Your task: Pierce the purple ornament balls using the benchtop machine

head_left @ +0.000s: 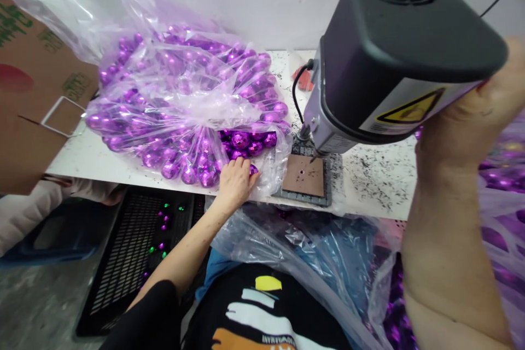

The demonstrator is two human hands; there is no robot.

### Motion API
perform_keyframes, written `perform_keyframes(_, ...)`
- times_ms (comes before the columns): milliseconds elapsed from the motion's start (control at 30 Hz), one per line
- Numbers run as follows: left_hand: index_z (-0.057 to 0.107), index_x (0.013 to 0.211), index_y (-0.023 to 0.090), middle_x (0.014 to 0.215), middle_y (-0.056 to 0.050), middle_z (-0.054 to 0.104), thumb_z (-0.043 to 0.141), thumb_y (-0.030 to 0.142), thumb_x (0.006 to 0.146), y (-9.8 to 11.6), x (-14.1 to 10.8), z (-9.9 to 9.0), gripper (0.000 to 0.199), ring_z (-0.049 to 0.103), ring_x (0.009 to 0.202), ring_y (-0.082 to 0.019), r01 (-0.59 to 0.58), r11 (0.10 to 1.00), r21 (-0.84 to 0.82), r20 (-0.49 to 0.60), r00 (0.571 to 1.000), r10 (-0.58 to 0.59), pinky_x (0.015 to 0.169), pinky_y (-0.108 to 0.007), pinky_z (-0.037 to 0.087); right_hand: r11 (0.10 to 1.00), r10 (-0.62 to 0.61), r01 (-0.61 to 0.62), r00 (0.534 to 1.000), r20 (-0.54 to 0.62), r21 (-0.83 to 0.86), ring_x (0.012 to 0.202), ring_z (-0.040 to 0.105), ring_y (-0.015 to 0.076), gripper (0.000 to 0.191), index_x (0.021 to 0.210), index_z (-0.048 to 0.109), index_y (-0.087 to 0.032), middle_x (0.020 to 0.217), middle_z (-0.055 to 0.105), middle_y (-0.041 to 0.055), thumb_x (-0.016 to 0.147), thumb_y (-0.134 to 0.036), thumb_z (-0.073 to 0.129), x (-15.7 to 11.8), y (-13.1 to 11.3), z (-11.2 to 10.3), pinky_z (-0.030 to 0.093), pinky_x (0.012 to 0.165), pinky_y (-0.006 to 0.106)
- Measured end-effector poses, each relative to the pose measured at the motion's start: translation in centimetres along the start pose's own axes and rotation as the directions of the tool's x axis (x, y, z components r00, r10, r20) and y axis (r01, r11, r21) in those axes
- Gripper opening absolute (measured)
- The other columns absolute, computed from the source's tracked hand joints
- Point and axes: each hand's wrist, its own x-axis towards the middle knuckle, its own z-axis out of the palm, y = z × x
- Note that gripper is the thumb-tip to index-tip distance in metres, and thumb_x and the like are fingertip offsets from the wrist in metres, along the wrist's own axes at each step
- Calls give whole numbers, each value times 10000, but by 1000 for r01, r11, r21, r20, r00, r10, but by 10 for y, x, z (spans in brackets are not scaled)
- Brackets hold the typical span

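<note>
I judge picking in hand: left of the machine [394,38], the left hand [233,186] has fingers [239,163] half-curled against a purple ball [253,169], hold unconfirmed, the right hand's [479,106] are hidden, and the next move requires a secure pinch.

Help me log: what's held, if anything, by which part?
Cannot tell: the left hand is at a purple ball; the machine hides the grip of the right hand.
</note>
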Motion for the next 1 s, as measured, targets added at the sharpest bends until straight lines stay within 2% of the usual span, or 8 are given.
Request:
perform_keyframes(100,615,1160,131,1043,-152,631,634,441,909,-8,-8,-2,400,631,983,-322,53,999,10,104,993,-54,877,-442,478,997,75,-76,996,-50,-9,598,377,13,626,692,356,-158,658,254,-33,770,-766,482,-2,-6,3,192,467,168)
perform_keyframes(200,539,1295,172,1169,-137,620,651,398,908,-11,-9,-12,462,614,1109,-297,4,953,-303,-4,1000,-5,955,-425,483,994,104,-106,992,-72,-32,565,341,-16,652,699,360,-140,653,266,-46,761,-782,453,-3,-6,4,185,477,144)
perform_keyframes(300,478,1376,227,1299,-108,582,690,423,881,1,-3,-23,573,593,1184,-253,-81,650,-756,-167,983,-71,1006,-386,484,993,113,-116,991,-76,-36,556,313,-24,655,706,376,-132,638,278,-55,753,-777,482,-3,-5,4,177,485,142)
perform_keyframes(400,539,1326,222,1173,-80,658,736,469,831,29,4,-22,587,658,1029,-214,28,252,-967,25,1000,-18,894,-331,536,993,104,-107,993,-62,-44,542,279,-25,653,710,389,-131,614,263,-63,776,-777,452,-3,-6,4,167,495,151)
perform_keyframes(500,611,1216,189,1032,-59,698,725,524,810,55,14,-2,538,671,859,-182,244,112,-963,253,965,69,740,-288,550,993,79,-86,994,-77,-84,560,256,-22,669,708,399,-125,613,243,-65,770,-791,426,-2,-8,4,157,525,162)
perform_keyframes(667,620,1199,192,1090,-54,697,664,474,869,67,35,25,436,658,952,-195,191,311,-931,208,978,23,841,-314,527,989,94,-99,994,-50,-110,583,228,-17,688,699,381,-129,617,235,-70,734,-817,388,-2,-12,3,160,552,181)
perform_keyframes(867,542,1298,208,1247,-86,630,716,358,859,71,38,21,496,610,1136,-248,-48,722,-691,20,996,86,973,-373,483,989,84,-86,996,-27,-124,602,248,-10,662,712,370,-131,633,230,-66,770,-791,391,-2,-12,1,205,574,179)
perform_keyframes(1000,559,1272,209,1169,-81,604,758,368,827,78,38,20,513,601,1084,-242,-116,821,-560,-29,992,121,908,-349,490,991,67,-69,997,-24,-113,593,269,-10,685,708,359,-138,622,267,-69,750,-822,358,-2,-12,2,211,586,193)
